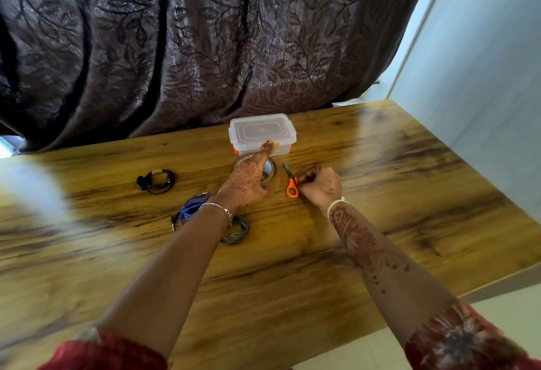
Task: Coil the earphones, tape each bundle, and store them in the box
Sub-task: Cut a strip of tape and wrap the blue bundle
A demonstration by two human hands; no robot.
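A wooden table seen from above, with a person's two arms reaching forward. At far left lies a black coil of earphones, bound by a tan tape band, so it looks finished. Nearer the middle lies a blue coil; whether it is taped cannot be told. Beside it a grey coil sits partly under the left wrist, with no tape visible. The left hand rests on a tape roll, fingers stretched forward with a tan tape end at the tips; whether they pinch it cannot be told. Behind the roll stands a clear box, lid on, with nothing visible inside. Right of the roll lie orange scissors, their handle gripped by the curled fingers of the right hand. Judging from this, all three bundles are coiled and at least one is taped. A strip is probably about to be cut; the remaining taping and all the boxing are left.
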